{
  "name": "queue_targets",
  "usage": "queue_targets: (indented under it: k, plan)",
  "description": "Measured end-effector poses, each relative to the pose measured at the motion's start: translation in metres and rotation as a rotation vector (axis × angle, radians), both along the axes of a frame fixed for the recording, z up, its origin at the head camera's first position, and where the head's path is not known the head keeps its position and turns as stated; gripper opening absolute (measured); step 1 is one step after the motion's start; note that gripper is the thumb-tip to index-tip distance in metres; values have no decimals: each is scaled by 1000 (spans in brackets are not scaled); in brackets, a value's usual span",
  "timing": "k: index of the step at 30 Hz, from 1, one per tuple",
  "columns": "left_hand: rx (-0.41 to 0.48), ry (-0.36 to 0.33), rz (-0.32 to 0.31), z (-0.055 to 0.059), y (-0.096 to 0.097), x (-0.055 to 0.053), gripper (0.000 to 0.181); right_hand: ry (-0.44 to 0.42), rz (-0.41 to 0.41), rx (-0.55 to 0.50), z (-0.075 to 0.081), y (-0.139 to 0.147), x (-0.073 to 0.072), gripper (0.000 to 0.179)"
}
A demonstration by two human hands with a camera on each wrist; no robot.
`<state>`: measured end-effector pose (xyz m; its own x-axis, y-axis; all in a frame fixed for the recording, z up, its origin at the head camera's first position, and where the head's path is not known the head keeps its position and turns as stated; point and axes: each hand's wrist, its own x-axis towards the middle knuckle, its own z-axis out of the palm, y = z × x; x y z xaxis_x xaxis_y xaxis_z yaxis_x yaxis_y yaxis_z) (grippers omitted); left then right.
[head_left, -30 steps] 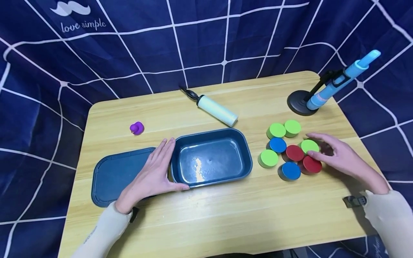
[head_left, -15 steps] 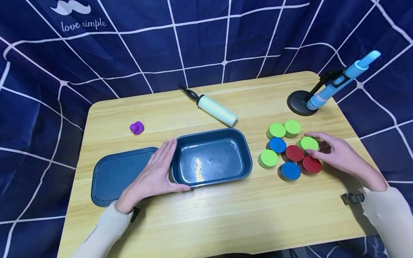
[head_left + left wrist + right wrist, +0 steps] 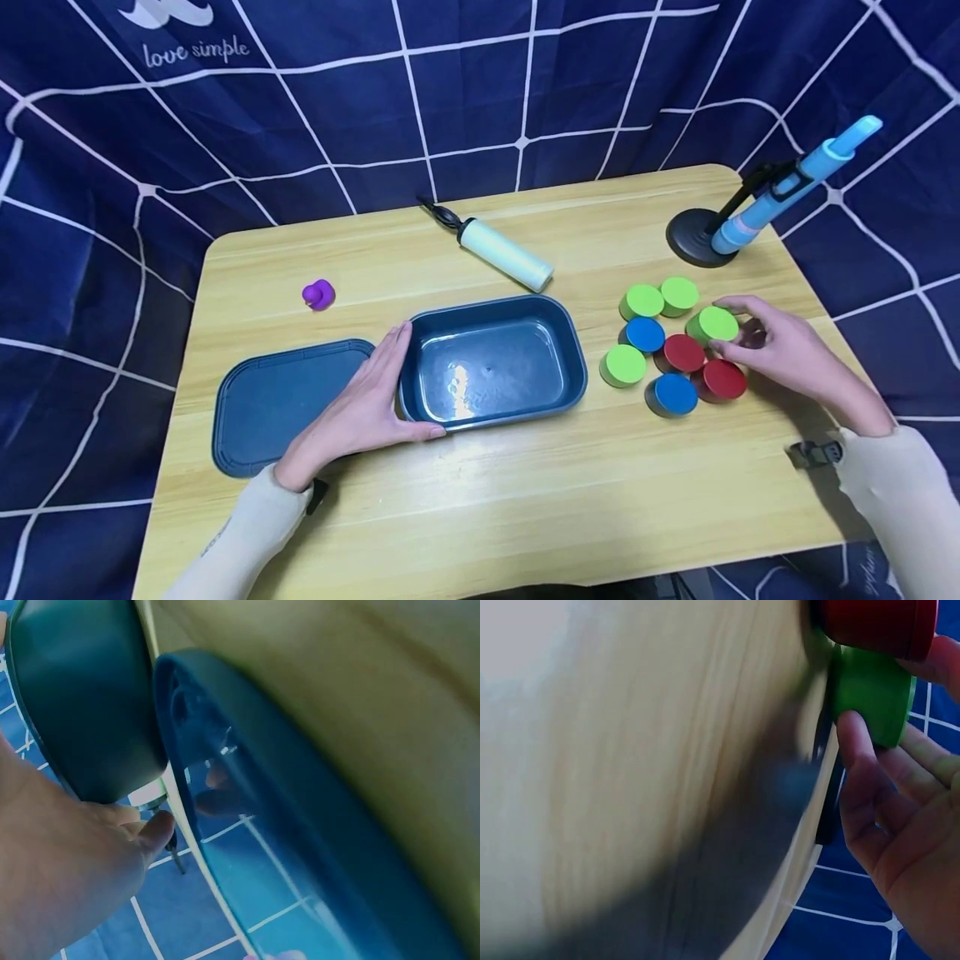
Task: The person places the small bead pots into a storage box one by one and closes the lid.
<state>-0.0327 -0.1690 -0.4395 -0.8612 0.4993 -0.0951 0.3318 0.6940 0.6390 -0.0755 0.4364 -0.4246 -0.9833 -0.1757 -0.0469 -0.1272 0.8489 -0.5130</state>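
Observation:
In the head view my right hand pinches a green cylinder between thumb and fingers. The right wrist view shows the same green cylinder in the fingers, close beside a red cylinder. Around it stand a second red cylinder, blue cylinders and several more green cylinders. My left hand rests at the near left corner of a dark blue box, with straight fingers along its left side and the thumb at its front rim. The box is open on top and nothing lies inside.
A matching lid lies left of the box, partly under the left hand. Behind stand a purple rubber duck, a white hand pump and a light blue tube on a black stand. A blue curtain surrounds the table.
My right hand has moved the green cylinder a little away from me, opening a gap to the nearer red cylinder. The left hand stays at the box corner.

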Motion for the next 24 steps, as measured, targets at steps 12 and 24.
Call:
queue_targets:
  k: [12,24]
  plan:
    - [148,-120,33,-4,3,1,140,110,-139,-111,9,0,10,61]
    - [177,-155,49,-4,3,2,144,314,-257,-241,32,-31,23,57]
